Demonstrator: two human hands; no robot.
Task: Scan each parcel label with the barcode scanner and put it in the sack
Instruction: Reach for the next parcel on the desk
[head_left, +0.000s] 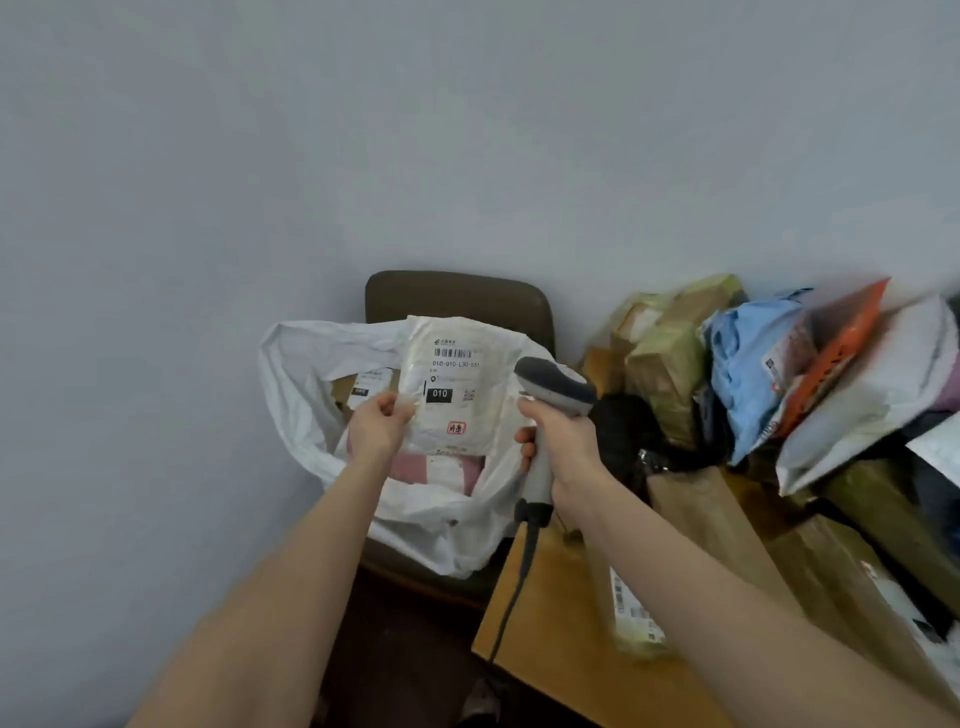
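Both of the person's arms are bare. The left forearm (291, 571) shows uncovered skin from the frame's lower edge up to the wrist, and the right forearm (701, 587) likewise. The left hand (382, 421) and right hand (558, 441) are bare as well. Low between the arms a dim greyish shape (480, 699) could be a shoe; it is too blurred to tell.
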